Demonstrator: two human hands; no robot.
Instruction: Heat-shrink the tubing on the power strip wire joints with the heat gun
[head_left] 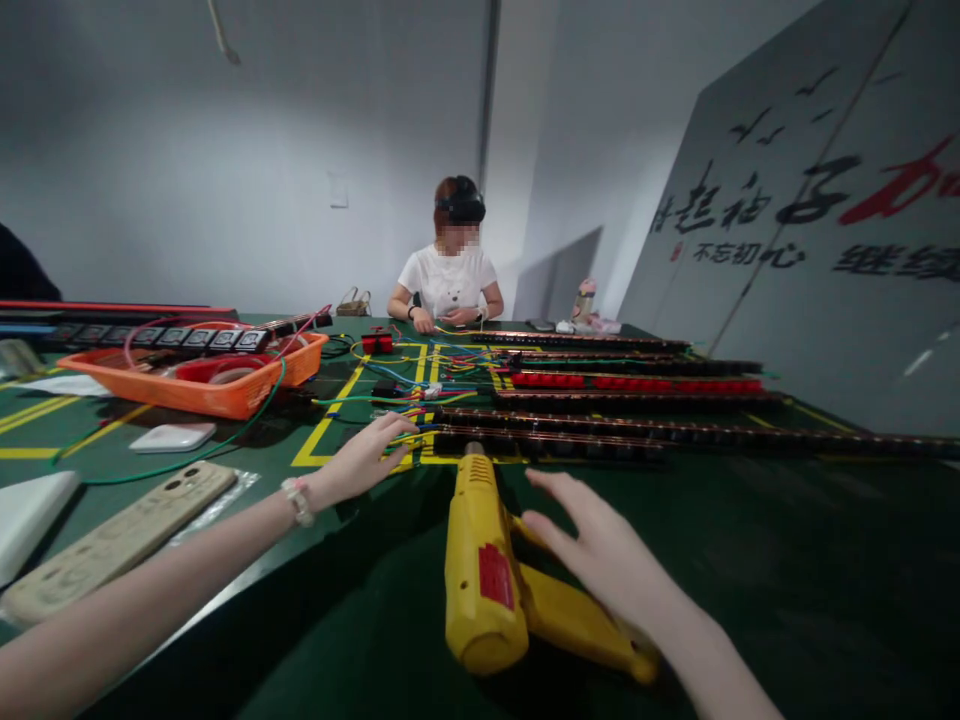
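heat gun (469,560) on green table (750,580), right hand (592,532) loosely spread beside it, holding nothing, left hand (361,461) at wires (415,436), its grip unclear, dark strips (555,424) just beyond, orange basket (232,399) to the left, person (450,283) across the table

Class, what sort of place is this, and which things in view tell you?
Probably an electrical assembly workshop: a green worktable carries tangled coloured wires, long dark strips and what looks like a yellow heat gun.
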